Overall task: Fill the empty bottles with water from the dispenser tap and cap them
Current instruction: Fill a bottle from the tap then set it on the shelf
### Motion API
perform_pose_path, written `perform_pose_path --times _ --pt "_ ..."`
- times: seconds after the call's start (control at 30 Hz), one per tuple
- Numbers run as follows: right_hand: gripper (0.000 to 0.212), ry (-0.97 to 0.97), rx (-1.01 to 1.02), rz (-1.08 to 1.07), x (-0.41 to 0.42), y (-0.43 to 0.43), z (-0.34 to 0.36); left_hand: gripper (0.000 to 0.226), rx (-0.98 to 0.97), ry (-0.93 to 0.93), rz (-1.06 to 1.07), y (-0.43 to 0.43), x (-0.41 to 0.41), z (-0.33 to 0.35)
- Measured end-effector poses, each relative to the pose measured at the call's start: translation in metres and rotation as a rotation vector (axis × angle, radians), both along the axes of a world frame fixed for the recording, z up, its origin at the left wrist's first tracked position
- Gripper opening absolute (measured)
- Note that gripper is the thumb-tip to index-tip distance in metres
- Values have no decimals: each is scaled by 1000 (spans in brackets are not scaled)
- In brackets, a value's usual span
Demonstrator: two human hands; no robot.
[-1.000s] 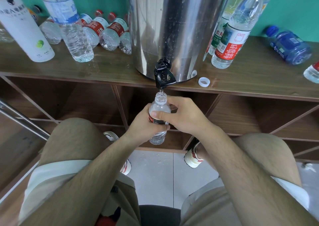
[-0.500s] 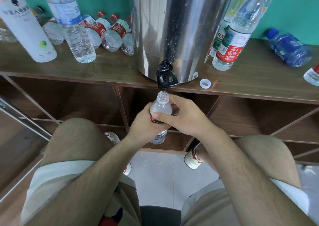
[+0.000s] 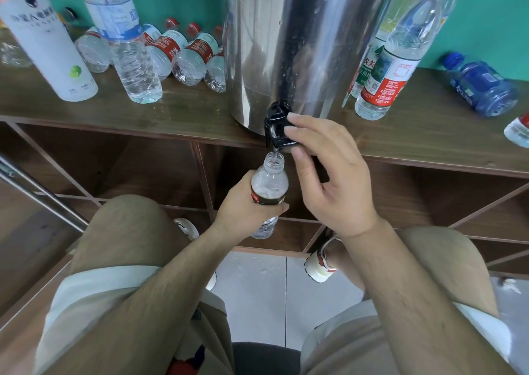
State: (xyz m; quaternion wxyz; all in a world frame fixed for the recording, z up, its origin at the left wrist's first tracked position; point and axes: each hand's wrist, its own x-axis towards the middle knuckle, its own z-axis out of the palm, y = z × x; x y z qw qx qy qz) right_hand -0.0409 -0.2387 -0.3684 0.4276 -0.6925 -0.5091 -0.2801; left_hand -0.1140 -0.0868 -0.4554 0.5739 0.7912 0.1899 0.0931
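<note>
**Overflow watch at the tap**

Dead centre of the frame, the left hand [image 3: 243, 205] is wrapped round the small red-labelled bottle [image 3: 269, 183]. Its fingers are clamped on the label, holding the open mouth just under the black tap lever [image 3: 276, 130] of the steel dispenser [image 3: 300, 45]. A thin stream looks to be running into the neck. The right hand [image 3: 329, 180] is up there too, two fingertips [image 3: 292, 130] on the lever and the thumb under its edge in a light pinch, the other fingers loose and apart.

Here's the danger: the water seems high in the shoulder, though glare makes the level hard to read. Shut off late and it spills over the left fingers onto the tiled floor [image 3: 257, 288] at lower centre, which is speckled with drops. That neck is narrow, so any sideways drift sends the stream down the outside. The walls look thin, and a hard squeeze could push water out. No cap in sight, so the full bottle may wait open.
</note>
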Motion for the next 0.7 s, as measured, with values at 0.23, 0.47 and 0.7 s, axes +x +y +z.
perform_pose_path --times 0.23,0.47,0.7 --pt "21 -24 5 18 4 3 1 63 16 4 16 -1 1 -3" --pt "22 3 -9 9 3 2 2 62 13 15 25 -2 1 -3" --pt "23 17 -11 13 2 3 3 65 13 24 25 -2 0 0"
